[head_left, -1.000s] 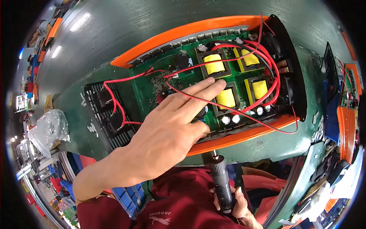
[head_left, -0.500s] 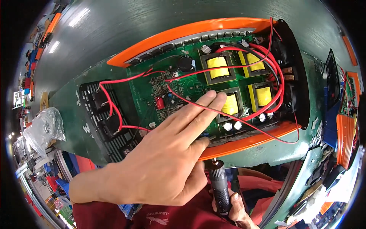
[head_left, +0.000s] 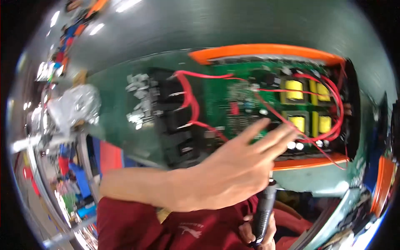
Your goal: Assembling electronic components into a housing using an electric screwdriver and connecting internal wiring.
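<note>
An open electronic unit lies before me, with a green circuit board [head_left: 216, 100], yellow-wrapped transformers [head_left: 294, 89] and orange side walls [head_left: 266, 51]. My left hand [head_left: 233, 173] reaches over its near side, fingers stretched and spread above the board; whether they touch it is unclear. My right hand [head_left: 268, 231] is closed round a black electric screwdriver [head_left: 264, 210], held upright below the near orange wall. Its tip is at that wall's outer side, partly hidden by my left hand. Red wires [head_left: 189, 98] run from the black end panel [head_left: 168, 118] to the board.
Small white pieces [head_left: 137, 100] are scattered on the green work surface [head_left: 112, 79] left of the unit. A clear plastic bag [head_left: 79, 104] lies farther left. At the right edge stands another orange-sided unit [head_left: 381, 183]. The picture is blurred by motion.
The unit and both hands now appear farther right and lower in view. My left fingers have spread apart, while the screwdriver stays at the near orange wall.
</note>
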A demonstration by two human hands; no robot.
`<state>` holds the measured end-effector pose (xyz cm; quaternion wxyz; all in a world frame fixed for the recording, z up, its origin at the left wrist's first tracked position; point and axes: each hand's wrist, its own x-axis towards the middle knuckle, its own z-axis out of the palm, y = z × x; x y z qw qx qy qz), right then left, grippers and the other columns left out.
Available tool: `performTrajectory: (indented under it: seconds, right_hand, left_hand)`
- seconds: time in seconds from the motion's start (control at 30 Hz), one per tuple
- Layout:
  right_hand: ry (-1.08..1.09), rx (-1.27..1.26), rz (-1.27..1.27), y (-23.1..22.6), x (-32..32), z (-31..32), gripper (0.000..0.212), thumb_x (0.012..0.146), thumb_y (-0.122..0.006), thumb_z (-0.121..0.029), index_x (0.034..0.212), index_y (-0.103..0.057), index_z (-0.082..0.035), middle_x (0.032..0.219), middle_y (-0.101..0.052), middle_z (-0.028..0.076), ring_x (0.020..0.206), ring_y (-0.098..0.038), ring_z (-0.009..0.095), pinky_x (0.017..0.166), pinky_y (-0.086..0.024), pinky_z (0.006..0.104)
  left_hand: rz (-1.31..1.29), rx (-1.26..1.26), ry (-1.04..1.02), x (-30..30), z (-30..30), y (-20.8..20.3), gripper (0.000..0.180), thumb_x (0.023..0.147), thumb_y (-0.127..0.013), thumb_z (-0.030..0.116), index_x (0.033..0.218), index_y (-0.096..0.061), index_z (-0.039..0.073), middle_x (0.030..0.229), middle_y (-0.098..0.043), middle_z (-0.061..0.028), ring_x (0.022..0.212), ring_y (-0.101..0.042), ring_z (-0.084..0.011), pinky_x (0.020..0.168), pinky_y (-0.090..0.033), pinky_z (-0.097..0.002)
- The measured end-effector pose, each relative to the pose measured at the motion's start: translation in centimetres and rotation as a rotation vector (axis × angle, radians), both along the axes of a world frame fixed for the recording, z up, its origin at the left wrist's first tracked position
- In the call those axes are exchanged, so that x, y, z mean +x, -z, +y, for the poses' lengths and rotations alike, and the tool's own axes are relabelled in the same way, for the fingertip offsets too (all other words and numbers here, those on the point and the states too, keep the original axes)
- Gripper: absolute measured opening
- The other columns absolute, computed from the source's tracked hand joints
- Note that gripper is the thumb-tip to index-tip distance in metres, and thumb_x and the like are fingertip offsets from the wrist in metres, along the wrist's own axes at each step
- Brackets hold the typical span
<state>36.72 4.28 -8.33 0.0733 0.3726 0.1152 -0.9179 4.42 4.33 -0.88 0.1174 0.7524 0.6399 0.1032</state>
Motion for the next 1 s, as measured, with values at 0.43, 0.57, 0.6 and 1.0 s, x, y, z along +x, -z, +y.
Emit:
performTrajectory:
  seconds: [0.43,0.57,0.6,1.0]
  right_hand:
    - [0.249,0.523,-0.568,2.9,3.6,-1.8,0.071,0.100,-0.034,-0.072,0.151,-0.047,-0.024,0.105,-0.065,0.001,0.087,-0.062,0.021,0.072,-0.054,0.0367]
    - [0.253,0.597,-0.441,1.9,1.4,-2.1,0.075,0.100,-0.028,-0.072,0.131,-0.058,-0.011,0.070,-0.058,0.002,0.054,-0.053,0.017,0.050,-0.045,0.0305]
    - [0.174,0.811,-0.440,2.4,0.3,-2.0,0.084,0.100,-0.024,-0.072,0.117,-0.063,0.000,0.059,-0.054,0.005,0.049,-0.052,0.018,0.047,-0.042,0.0303]
    - [-0.222,1.300,-0.126,1.3,-1.6,-2.6,0.075,0.106,-0.022,-0.060,0.136,-0.054,0.000,0.077,-0.065,0.005,0.060,-0.056,0.013,0.057,-0.045,0.0303]
  left_hand:
    - [0.081,0.556,-0.873,-7.3,-13.8,-0.5,0.017,0.085,-0.078,0.008,0.101,-0.074,0.008,0.105,-0.073,-0.0053,0.094,-0.069,-0.0260,0.084,-0.054,-0.0377]
    - [0.077,0.306,-0.809,-10.8,-15.4,3.5,0.018,0.086,-0.075,0.004,0.103,-0.076,0.009,0.098,-0.070,-0.0073,0.090,-0.068,-0.0264,0.079,-0.054,-0.0377]
    - [0.039,0.268,-0.832,-11.0,-16.5,3.7,0.018,0.086,-0.074,0.005,0.104,-0.076,0.009,0.098,-0.069,-0.0085,0.090,-0.069,-0.0272,0.078,-0.055,-0.0378]
    - [-0.224,0.229,-0.914,-11.3,-15.7,0.3,0.008,0.099,-0.060,0.002,0.106,-0.059,0.000,0.100,-0.066,-0.0083,0.084,-0.064,-0.0144,0.076,-0.050,-0.0282]
